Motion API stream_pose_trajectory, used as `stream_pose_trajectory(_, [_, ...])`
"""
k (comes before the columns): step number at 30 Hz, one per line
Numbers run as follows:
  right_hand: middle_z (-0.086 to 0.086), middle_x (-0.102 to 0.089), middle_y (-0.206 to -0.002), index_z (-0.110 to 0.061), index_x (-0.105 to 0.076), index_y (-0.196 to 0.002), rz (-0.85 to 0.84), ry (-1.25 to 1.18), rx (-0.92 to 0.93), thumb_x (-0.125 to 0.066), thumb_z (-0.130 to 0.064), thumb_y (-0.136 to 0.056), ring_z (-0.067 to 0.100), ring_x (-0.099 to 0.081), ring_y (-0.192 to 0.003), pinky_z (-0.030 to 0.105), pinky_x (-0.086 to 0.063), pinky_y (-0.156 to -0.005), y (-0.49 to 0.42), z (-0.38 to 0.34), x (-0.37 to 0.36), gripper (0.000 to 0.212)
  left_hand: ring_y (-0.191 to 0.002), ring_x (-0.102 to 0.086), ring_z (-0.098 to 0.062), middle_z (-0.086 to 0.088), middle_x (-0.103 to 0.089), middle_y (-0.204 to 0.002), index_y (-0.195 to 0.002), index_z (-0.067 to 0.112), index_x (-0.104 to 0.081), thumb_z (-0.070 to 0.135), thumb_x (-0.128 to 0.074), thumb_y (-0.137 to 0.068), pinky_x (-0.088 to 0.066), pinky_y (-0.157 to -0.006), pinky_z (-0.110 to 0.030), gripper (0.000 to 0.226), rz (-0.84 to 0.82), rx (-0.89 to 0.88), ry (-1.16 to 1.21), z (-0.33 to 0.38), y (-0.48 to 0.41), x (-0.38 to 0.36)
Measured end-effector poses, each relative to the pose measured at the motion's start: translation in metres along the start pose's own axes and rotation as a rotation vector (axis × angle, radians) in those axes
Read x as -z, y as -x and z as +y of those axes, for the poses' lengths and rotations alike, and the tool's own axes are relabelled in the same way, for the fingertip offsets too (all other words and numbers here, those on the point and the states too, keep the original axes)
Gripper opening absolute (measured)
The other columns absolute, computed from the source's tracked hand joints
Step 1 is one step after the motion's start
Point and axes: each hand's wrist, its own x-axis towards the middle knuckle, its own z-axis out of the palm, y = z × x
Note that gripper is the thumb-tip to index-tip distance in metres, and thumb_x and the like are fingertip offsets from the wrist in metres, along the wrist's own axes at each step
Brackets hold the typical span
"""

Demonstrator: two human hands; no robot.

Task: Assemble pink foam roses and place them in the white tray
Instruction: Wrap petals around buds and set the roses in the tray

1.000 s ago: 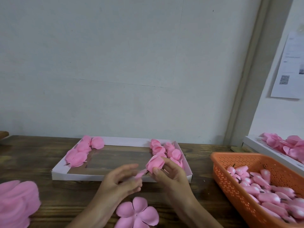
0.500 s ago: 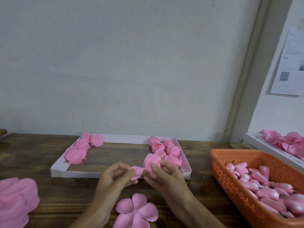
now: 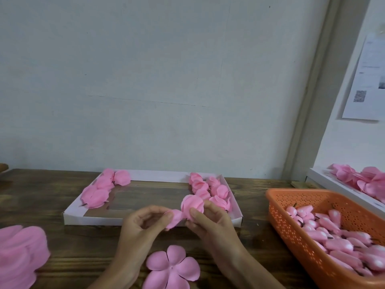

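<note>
My right hand grips a half-made pink foam rose just in front of the white tray. My left hand pinches one loose petal of that rose and holds it out to the left. Finished roses lie in the tray's right end, and more pink roses in its left end. A flat five-petal foam piece lies on the table below my hands.
An orange basket of pink buds stands at the right. A stack of pink petal pieces sits at the left edge. Another white tray with pink flowers is at far right. The wall is right behind the table.
Both hands have lowered slightly toward the table with the rose. My left hand has pulled the loose petal out to the left and its fingers have curled more round it.
</note>
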Motion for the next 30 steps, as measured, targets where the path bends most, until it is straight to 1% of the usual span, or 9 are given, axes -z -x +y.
stream_pose_trajectory(2, [0.032,-0.070,-0.120,0.012,-0.065,-0.114,-0.009,0.026,0.023,-0.081,-0.014,-0.085,0.031,-0.071,-0.109,0.031,-0.059,-0.089,0.000,-0.001,-0.001,0.042,-0.080,-0.077,-0.016,-0.011,-0.080,-0.086,-0.083,0.015,-0.082,0.021,-0.079,-0.075,-0.058,-0.072,-0.018,0.011,-0.026,-0.060,-0.028,0.002,0.002,-0.001])
stream_pose_trajectory(4, [0.028,-0.071,-0.120,0.007,-0.068,-0.114,-0.026,0.054,0.032,-0.079,-0.011,-0.090,0.029,-0.070,-0.110,0.031,-0.058,-0.091,0.000,-0.001,-0.001,0.031,-0.084,-0.078,-0.021,-0.012,-0.080,-0.087,-0.083,0.013,-0.081,0.016,-0.079,-0.077,-0.059,-0.077,-0.020,0.007,-0.028,-0.104,-0.038,0.003,0.002,-0.001])
stream_pose_trajectory(8, [0.019,-0.072,-0.117,-0.001,-0.072,-0.111,-0.035,0.119,0.022,-0.070,-0.007,-0.097,0.021,-0.068,-0.110,0.028,-0.055,-0.092,0.000,0.000,0.003,0.016,-0.081,-0.074,-0.018,-0.008,-0.075,-0.085,-0.081,0.014,-0.082,0.006,-0.079,-0.076,-0.058,-0.075,-0.021,0.010,-0.032,-0.190,-0.084,0.004,0.000,0.000])
stream_pose_trajectory(11, [0.014,-0.074,-0.118,-0.009,-0.074,-0.113,-0.067,0.206,0.038,-0.070,-0.013,-0.098,0.023,-0.068,-0.114,0.032,-0.054,-0.096,0.001,-0.003,0.002,0.017,-0.085,-0.072,-0.017,-0.005,-0.071,-0.093,-0.079,0.019,-0.084,0.012,-0.081,-0.071,-0.056,-0.074,-0.019,0.011,-0.046,-0.215,-0.124,0.006,-0.001,0.000])
stream_pose_trajectory(14, [0.013,-0.074,-0.124,-0.016,-0.071,-0.124,-0.087,0.228,0.033,-0.070,-0.014,-0.094,0.032,-0.070,-0.118,0.042,-0.056,-0.101,0.002,-0.005,0.000,0.030,-0.102,-0.072,-0.015,0.002,-0.069,-0.107,-0.079,0.016,-0.085,0.015,-0.081,-0.069,-0.057,-0.080,-0.019,0.011,-0.066,-0.201,-0.137,0.004,-0.002,0.001])
stream_pose_trajectory(19, [0.024,-0.074,-0.119,0.004,-0.050,-0.118,-0.146,0.231,0.036,-0.067,-0.006,-0.094,0.042,-0.070,-0.116,0.045,-0.057,-0.098,0.004,-0.002,-0.002,0.032,-0.106,-0.074,-0.018,0.001,-0.074,-0.117,-0.078,0.014,-0.084,0.016,-0.080,-0.068,-0.058,-0.079,-0.019,0.011,-0.089,-0.131,-0.042,0.002,-0.002,0.000])
stream_pose_trajectory(22, [0.023,-0.073,-0.121,0.004,-0.053,-0.117,-0.159,0.232,0.044,-0.068,-0.009,-0.092,0.043,-0.069,-0.117,0.044,-0.057,-0.097,0.005,-0.001,-0.005,0.031,-0.101,-0.076,-0.017,-0.003,-0.078,-0.113,-0.079,0.011,-0.084,0.010,-0.078,-0.070,-0.060,-0.074,-0.020,0.011,-0.053,-0.088,0.016,-0.001,-0.001,-0.002])
stream_pose_trajectory(27, [0.014,-0.069,-0.131,-0.007,-0.065,-0.115,-0.191,0.171,0.010,-0.067,-0.012,-0.093,0.028,-0.070,-0.109,0.040,-0.056,-0.096,0.008,0.002,-0.010,0.022,-0.096,-0.078,-0.018,-0.012,-0.080,-0.103,-0.084,0.009,-0.083,0.009,-0.077,-0.070,-0.061,-0.075,-0.021,0.015,0.015,-0.012,0.130,-0.010,0.000,-0.006])
stream_pose_trajectory(30, [0.021,-0.067,-0.132,-0.005,-0.067,-0.119,-0.200,0.078,-0.025,-0.065,-0.009,-0.093,0.032,-0.069,-0.112,0.039,-0.057,-0.096,0.008,0.004,-0.014,0.026,-0.092,-0.077,-0.020,-0.016,-0.080,-0.102,-0.086,0.012,-0.084,0.017,-0.081,-0.065,-0.062,-0.074,-0.023,0.021,0.041,0.054,0.154,-0.012,0.001,-0.009])
